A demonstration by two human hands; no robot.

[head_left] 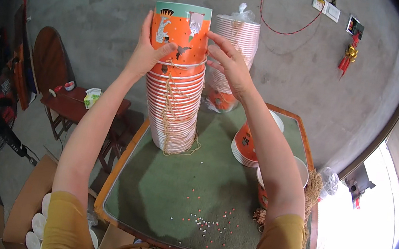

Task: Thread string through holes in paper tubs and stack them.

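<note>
A tall stack of orange paper buckets (172,106) with white rims stands on the table's far left side. Loose strands of tan twine (173,114) hang down its front. The top orange paper bucket (187,38), with a teal band at its upper end and its white rim below, sits on the stack. My left hand (153,49) grips its left side, thumb lying across the front. At its right side is my right hand (232,64), fingertips against the edge and fingers slightly bent. The far sides of both grips are hidden behind the bucket.
A plastic-wrapped bucket stack (236,44) stands behind, near the wall. More orange buckets (245,145) sit at the right, partly hidden by my right arm, beside a twine bundle (313,188). Small beads (205,222) lie scattered on the green tabletop (147,188). A cardboard box (25,202) stands lower left.
</note>
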